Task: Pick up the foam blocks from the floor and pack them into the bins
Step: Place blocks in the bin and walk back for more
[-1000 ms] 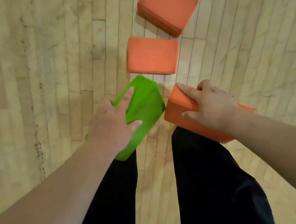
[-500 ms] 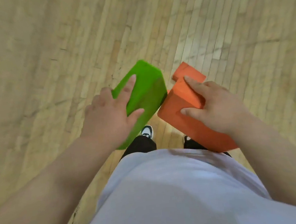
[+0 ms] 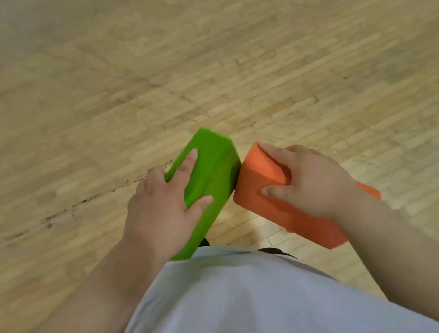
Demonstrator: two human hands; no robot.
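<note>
My left hand (image 3: 163,209) grips a green foam block (image 3: 213,167) from above, fingers on its top face and thumb on its side. My right hand (image 3: 308,179) grips an orange foam block (image 3: 265,207) the same way. Both blocks are held in the air in front of my waist, tilted, with their near corners almost touching. No bin is in view.
A light wooden plank floor (image 3: 203,60) fills the view, with a dark scuffed seam (image 3: 82,203) at the left. My pale shirt (image 3: 240,306) covers the bottom of the frame.
The view has swung away from the two orange blocks on the floor, which are out of sight now. Both hands keep their blocks, carried close together at waist height.
</note>
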